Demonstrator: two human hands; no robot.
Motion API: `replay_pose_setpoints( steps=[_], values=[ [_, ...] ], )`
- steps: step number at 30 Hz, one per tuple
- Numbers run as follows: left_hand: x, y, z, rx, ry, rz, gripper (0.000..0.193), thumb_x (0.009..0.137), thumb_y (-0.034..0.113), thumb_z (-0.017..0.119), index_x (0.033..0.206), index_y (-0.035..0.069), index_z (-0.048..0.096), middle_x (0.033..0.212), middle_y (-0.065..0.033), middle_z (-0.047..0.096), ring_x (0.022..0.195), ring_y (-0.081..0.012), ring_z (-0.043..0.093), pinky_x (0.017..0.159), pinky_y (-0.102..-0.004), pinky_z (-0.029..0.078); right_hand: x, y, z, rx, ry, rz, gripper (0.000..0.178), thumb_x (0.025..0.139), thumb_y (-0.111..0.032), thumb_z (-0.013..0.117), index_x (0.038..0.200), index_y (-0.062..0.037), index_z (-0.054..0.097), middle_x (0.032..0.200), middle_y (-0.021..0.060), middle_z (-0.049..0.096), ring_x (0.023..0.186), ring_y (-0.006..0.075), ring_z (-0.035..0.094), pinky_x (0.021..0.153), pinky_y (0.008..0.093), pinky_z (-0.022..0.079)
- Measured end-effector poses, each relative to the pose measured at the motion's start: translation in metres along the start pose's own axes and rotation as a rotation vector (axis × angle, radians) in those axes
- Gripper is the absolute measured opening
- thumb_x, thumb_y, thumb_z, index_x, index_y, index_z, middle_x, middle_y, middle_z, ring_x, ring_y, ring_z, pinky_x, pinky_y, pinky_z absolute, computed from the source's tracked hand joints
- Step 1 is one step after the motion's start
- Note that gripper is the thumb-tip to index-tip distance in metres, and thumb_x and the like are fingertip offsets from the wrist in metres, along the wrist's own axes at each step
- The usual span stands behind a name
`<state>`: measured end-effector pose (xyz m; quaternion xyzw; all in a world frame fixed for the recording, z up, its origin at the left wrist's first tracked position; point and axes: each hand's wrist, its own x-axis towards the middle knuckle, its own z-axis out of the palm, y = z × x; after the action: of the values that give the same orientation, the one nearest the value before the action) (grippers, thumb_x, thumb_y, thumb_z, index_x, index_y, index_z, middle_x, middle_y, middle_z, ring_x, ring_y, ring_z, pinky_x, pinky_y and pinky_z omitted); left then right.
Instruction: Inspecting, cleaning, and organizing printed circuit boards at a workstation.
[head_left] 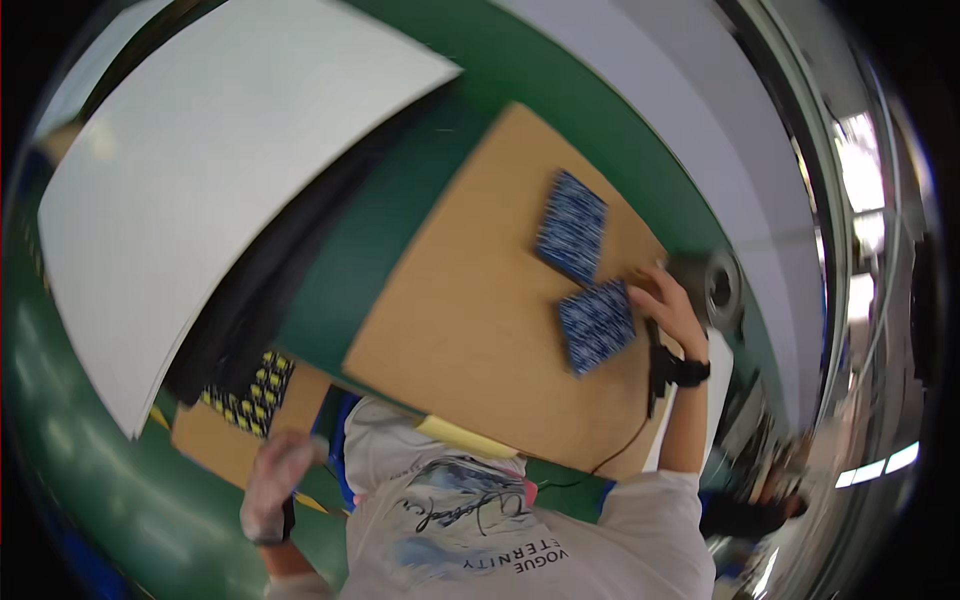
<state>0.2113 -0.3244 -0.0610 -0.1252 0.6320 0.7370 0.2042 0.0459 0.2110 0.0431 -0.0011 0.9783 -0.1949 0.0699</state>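
Two blue pieces with a white streaked pattern lie on a brown board: the far one (571, 227) and the near one (597, 325), their corners close together. My right hand (670, 312) is at the right edge of the near piece, fingers bent and apart, with nothing visible gripped; whether the fingertips touch it is hard to see. Motion blurs my left hand (280, 480), low on the left, so its fingers cannot be made out. Close to it, a black piece with yellow marks (255, 395) rests on a smaller brown board (205, 440).
The large brown board (470, 310) lies on a green table (345, 285). Large white sheets (220, 170) cover dark material (265, 290) at the left. Beyond my right hand stands a dark grey roll (710, 285). A black object (660, 370) with a cord is beside my right wrist.
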Motion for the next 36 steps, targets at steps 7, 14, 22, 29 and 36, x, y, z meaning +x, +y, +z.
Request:
replay_pose_setpoints(
  steps=[7,14,22,29,36],
  values=[
    [0.037,0.133,0.117,0.250,-0.498,0.404,0.020,0.078,0.018,0.061,0.085,0.000,0.059,0.088,-0.0137,0.062,0.083,-0.0280,0.059,0.075,-0.0370,0.047,-0.029,0.027,0.010,0.101,0.092,0.047,0.037,0.081,-0.030,0.066,0.106,-0.0035,0.059,0.093,0.0095,0.057,0.077,0.0187,0.056,0.065,0.0297,0.044],
    [0.076,0.182,0.257,0.172,-1.162,0.626,0.014,0.084,0.014,0.059,0.083,0.000,0.058,0.085,-0.0152,0.062,0.079,-0.0274,0.061,0.069,-0.0377,0.049,-0.037,0.028,0.027,0.107,0.306,-0.039,0.029,0.079,-0.032,0.064,0.083,-0.0032,0.059,0.084,0.0123,0.054,0.081,0.0277,0.054,0.069,0.0371,0.043],
    [0.205,0.147,0.296,0.002,-0.439,0.632,0.024,0.090,0.025,0.050,0.089,0.002,0.055,0.074,-0.0059,0.055,0.073,-0.0180,0.056,0.076,-0.0330,0.045,-0.038,0.037,0.043,0.229,0.355,-0.027,0.029,0.079,-0.032,0.063,0.079,-0.0038,0.056,0.081,0.0108,0.053,0.080,0.0281,0.054,0.068,0.0388,0.042],
    [0.259,0.139,0.261,-0.016,-0.331,0.401,0.031,0.091,0.030,0.049,0.098,0.001,0.055,0.082,-0.0043,0.055,0.078,-0.0157,0.056,0.076,-0.0321,0.045,-0.039,0.038,0.040,0.260,0.307,-0.005,0.029,0.078,-0.031,0.065,0.076,-0.0033,0.054,0.076,0.0095,0.054,0.074,0.0254,0.055,0.064,0.0360,0.042],
    [0.253,0.141,0.253,0.130,-0.385,0.388,0.032,0.092,0.027,0.049,0.106,0.000,0.055,0.091,-0.0052,0.058,0.086,-0.0157,0.056,0.081,-0.0312,0.044,-0.033,0.014,0.017,0.831,0.104,-0.007,0.024,0.081,-0.023,0.065,0.075,-0.0048,0.050,0.073,0.0012,0.053,0.066,0.0096,0.049,0.059,0.0235,0.039]
  ],
)
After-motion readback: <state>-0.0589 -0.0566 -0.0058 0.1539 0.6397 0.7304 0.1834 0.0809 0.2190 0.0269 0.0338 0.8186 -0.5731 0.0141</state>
